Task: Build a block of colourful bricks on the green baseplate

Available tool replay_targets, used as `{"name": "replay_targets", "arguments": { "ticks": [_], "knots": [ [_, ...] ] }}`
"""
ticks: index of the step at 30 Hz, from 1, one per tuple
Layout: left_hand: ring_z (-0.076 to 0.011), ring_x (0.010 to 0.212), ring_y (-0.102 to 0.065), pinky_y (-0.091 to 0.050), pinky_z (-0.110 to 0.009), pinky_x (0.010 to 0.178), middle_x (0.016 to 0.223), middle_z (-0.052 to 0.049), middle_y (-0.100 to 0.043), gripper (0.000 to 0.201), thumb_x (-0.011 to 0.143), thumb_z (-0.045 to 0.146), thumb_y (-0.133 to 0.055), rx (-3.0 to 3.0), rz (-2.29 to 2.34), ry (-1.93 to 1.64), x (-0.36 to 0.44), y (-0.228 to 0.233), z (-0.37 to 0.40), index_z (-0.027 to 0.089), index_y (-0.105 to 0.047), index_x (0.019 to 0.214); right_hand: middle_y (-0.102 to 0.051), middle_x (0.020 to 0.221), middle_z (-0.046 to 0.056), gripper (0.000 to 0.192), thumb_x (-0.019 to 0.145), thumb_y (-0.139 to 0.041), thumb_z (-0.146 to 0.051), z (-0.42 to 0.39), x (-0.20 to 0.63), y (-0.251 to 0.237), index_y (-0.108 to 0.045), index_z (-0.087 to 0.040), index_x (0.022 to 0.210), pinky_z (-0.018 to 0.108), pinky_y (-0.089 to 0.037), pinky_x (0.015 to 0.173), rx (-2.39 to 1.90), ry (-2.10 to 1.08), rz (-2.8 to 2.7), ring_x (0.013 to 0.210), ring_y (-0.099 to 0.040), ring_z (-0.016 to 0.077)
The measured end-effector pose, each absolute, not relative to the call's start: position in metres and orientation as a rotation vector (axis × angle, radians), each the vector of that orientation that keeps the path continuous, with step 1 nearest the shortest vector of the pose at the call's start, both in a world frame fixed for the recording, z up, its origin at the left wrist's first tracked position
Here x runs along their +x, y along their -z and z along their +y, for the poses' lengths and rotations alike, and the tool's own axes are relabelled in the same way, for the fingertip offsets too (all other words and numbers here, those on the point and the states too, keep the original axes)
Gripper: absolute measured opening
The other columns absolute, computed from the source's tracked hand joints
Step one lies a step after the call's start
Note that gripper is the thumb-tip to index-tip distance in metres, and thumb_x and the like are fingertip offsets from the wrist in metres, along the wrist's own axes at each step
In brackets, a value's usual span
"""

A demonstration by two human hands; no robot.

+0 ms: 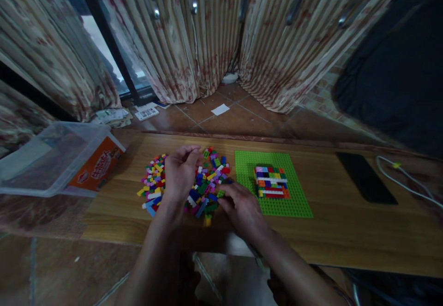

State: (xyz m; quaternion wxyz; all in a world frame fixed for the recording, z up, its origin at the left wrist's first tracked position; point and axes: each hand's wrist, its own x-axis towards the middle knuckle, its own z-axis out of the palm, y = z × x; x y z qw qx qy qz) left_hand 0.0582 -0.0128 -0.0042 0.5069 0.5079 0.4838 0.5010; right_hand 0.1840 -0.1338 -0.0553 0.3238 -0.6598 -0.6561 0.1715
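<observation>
From the head camera, a heap of small plastic bricks in many colours (194,181) lies on the long brown wooden counter (346,232). The heap is wider than it is deep, so its long side runs left to right, along the counter's far edge.

The left hand (180,170) rests on top of the middle of the heap. Its fingers (188,151) are curled in and pressed together near the far side of the heap; I cannot tell if they hold a brick. The right hand (242,207) lies low at the near right edge of the heap. Its fingers (226,193) touch the bricks there and look bent around a small green brick (220,194), but the pinch itself is hard to see.

Just right of the heap lies a flat green square base plate (297,204). On it sits a low block of joined bricks in coloured rows (272,182), with its rows running left to right.

Further right, well apart, a flat black phone (367,177) lies slanted, and a white cable (403,181) curls near the right end. There is bare wood between the plate and the phone, and along the near edge.

At the left end, a clear plastic tub with an orange label (51,158) lies tipped on its side, well apart from the heap. Striped curtains (207,33) hang behind, over the brown tiled floor (235,121).
</observation>
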Motion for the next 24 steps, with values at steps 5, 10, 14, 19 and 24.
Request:
{"name": "replay_targets", "arguments": {
  "ticks": [5,10,14,19,24],
  "knots": [
    [-0.0104,0.059,-0.057,-0.043,-0.021,0.056,0.068,0.0,-0.067,0.019,0.073,0.028,-0.066,1.214,1.16,-1.254,0.053,0.004,-0.011,0.014,-0.07,0.084,-0.07,0.096,0.003,0.024,0.091,-0.05,-0.016,-0.138,0.189,0.055,-0.067,-0.025,0.105,0.032,-0.051,0.082,-1.671,-0.452,-1.661,0.091,-0.065,0.018],
    [-0.0107,0.06,-0.058,-0.043,-0.021,0.057,0.067,0.0,-0.067,0.017,0.075,0.026,-0.064,1.201,1.168,-1.267,0.049,0.005,-0.008,0.014,-0.07,0.086,-0.067,0.094,0.003,0.024,0.092,-0.049,-0.016,-0.139,0.188,0.054,-0.069,-0.025,0.101,0.03,-0.051,0.079,-1.617,-0.479,-1.726,0.089,-0.064,0.0172],
    [-0.0093,0.057,-0.056,-0.043,-0.02,0.056,0.067,0.001,-0.066,0.016,0.075,0.025,-0.063,1.175,1.155,-1.274,0.048,0.006,-0.007,0.014,-0.07,0.085,-0.066,0.098,0.004,0.025,0.091,-0.05,-0.014,-0.138,0.185,0.057,-0.069,-0.025,0.104,0.03,-0.052,0.082,-1.559,-0.503,-1.799,0.091,-0.063,0.0166],
    [-0.0085,0.055,-0.055,-0.042,-0.02,0.055,0.066,0.001,-0.065,0.015,0.073,0.025,-0.065,1.142,1.139,-1.315,0.047,0.007,-0.005,0.014,-0.07,0.082,-0.064,0.099,0.005,0.025,0.091,-0.052,-0.017,-0.137,0.183,0.064,-0.07,-0.024,0.105,0.03,-0.053,0.078,-1.604,-0.373,-1.825,0.09,-0.063,0.0174],
    [-0.0082,0.054,-0.054,-0.042,-0.019,0.054,0.066,0.001,-0.065,0.013,0.074,0.023,-0.064,1.115,1.117,-1.38,0.039,0.005,-0.002,0.014,-0.068,0.081,-0.065,0.099,0.004,0.022,0.092,-0.052,-0.019,-0.136,0.182,0.063,-0.072,-0.024,0.1,0.028,-0.051,0.076,-1.631,-0.331,-1.739,0.087,-0.064,0.0165]
  ]
}}
